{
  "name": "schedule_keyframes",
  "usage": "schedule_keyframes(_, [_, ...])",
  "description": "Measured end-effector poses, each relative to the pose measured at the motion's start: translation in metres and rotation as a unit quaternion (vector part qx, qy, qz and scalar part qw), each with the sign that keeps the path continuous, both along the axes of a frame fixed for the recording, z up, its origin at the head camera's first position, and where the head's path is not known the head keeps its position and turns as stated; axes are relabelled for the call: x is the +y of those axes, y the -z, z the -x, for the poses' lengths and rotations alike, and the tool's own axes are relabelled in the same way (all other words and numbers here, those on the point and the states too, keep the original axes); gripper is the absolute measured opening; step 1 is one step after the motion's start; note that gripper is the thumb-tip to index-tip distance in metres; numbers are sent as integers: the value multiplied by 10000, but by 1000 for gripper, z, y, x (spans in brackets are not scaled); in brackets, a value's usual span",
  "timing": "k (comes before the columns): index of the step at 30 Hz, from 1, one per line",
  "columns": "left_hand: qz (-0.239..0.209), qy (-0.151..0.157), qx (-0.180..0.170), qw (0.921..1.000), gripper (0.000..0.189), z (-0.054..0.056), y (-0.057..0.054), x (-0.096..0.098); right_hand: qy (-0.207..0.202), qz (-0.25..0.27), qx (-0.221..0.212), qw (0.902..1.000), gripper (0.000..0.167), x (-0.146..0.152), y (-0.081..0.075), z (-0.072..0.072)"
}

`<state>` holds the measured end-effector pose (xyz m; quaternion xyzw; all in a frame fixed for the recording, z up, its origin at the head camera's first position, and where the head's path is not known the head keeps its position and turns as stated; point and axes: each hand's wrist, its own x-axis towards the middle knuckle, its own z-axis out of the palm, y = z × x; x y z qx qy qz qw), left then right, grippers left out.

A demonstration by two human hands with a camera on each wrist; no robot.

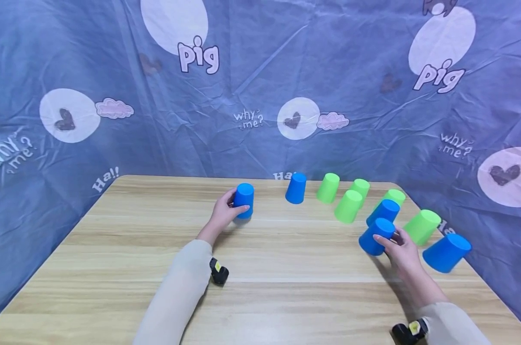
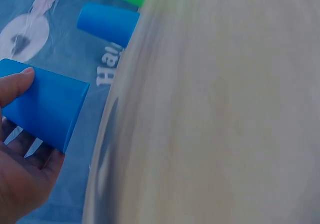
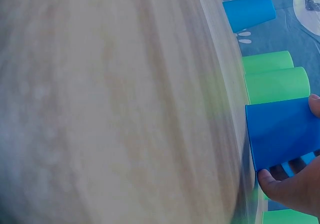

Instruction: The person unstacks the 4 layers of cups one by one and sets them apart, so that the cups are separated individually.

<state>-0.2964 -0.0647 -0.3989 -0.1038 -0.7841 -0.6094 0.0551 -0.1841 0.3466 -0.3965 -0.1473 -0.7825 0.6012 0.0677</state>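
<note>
In the head view, my left hand (image 1: 223, 212) grips a blue cup (image 1: 244, 203) left of the other cups. The cup is upside down, thumb on its near side; the left wrist view shows the fingers curled round the same blue cup (image 2: 47, 103). On the right, my right hand (image 1: 401, 249) holds another upside-down blue cup (image 1: 376, 237), its thumb across the near side. In the right wrist view the fingers wrap this blue cup (image 3: 282, 134) from below and behind. Whether either held cup touches the table is hard to tell.
A blue cup (image 1: 296, 189) stands at the back. Green cups (image 1: 328, 189) (image 1: 348, 207) (image 1: 422, 227) and others stand along the right, with a blue cup (image 1: 383, 212) behind the held one and another (image 1: 445, 254) near the right edge. A patterned blue cloth (image 1: 251, 148) hangs behind the wooden table (image 1: 286, 268).
</note>
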Motion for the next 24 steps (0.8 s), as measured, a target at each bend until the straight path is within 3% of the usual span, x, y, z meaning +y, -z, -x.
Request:
schedule_keyframes(13, [317, 447, 48, 9985, 62, 11, -31, 47, 16, 125, 52, 9999, 80, 2, 2, 3])
schedule_keyframes(24, [290, 812, -15, 9963, 65, 9, -44, 88, 15, 54, 95, 9999, 81, 3, 3, 2])
